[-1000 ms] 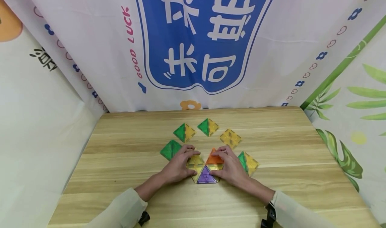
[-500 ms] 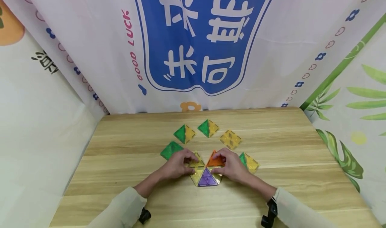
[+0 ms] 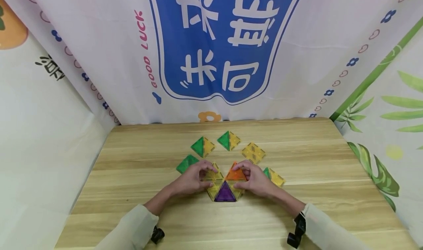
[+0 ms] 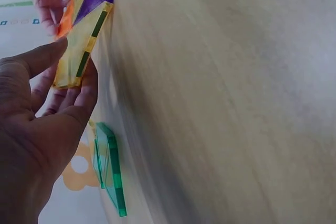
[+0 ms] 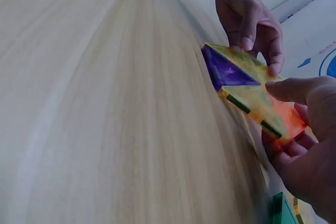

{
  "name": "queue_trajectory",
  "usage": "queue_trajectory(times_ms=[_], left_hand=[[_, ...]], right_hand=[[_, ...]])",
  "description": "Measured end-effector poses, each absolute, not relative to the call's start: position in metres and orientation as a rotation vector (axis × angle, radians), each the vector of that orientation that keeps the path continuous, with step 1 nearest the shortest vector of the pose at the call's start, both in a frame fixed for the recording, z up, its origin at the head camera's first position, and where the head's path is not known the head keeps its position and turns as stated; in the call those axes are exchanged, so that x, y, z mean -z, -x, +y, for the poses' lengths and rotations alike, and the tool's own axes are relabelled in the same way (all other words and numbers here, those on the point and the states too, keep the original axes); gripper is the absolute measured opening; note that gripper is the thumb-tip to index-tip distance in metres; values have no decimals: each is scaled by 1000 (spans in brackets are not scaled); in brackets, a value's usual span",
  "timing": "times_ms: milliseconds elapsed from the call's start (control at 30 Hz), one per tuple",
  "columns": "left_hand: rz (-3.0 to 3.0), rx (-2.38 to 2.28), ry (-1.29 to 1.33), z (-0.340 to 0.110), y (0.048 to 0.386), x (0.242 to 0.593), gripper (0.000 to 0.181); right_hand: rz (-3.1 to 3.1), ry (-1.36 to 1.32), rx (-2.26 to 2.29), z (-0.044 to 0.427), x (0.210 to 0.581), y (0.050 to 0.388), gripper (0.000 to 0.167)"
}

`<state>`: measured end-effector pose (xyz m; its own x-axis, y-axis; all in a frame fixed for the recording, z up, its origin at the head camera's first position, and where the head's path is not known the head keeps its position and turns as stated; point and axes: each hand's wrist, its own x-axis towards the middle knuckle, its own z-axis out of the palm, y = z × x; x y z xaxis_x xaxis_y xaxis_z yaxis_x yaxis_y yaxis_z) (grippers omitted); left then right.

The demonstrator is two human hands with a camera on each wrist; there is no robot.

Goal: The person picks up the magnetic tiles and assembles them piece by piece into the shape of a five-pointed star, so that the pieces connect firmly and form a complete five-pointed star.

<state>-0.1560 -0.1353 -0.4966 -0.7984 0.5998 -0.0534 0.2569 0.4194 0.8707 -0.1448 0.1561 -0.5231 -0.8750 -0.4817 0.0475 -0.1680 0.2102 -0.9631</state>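
Observation:
Both hands hold one joined piece of translucent triangular tiles. In the head view its purple tile [image 3: 225, 192] is at the near middle, yellow tiles [image 3: 214, 176] at the left and an orange tile [image 3: 236, 174] at the upper right, with a gap between yellow and orange. The left hand [image 3: 195, 177] pinches the left side, thumb on one face and fingers on the other, as the left wrist view shows. The right hand [image 3: 256, 178] grips the orange side; in the right wrist view its thumb lies near the centre of the piece [image 5: 239, 73].
Around the far side lie tile pairs: green [image 3: 186, 163], green and yellow [image 3: 203, 146], green and yellow [image 3: 228, 140], yellow [image 3: 253, 153], and green and yellow [image 3: 275, 177] by the right hand. A printed curtain [image 3: 297, 77] hangs behind the wooden table [image 3: 138, 143].
The joined piece has tilted, its purple tile turning darker and shifting slightly up in the head view. Both hands keep hold of it with small shifts.

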Motion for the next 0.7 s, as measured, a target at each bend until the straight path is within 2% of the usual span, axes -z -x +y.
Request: queue_trajectory(times_ms=[200,500,700], left_hand=[[2218,-1367,-756,-138,159,496,43],[2000,-1423,-775,-138,169,498,42],[1970,-1329,-740,-132,176,497,39]], right_hand=[[2055,595,1781,162,524,149,52],[1833,586,1770,166,527,156,56],[1760,697,1725,161,525,161,52]])
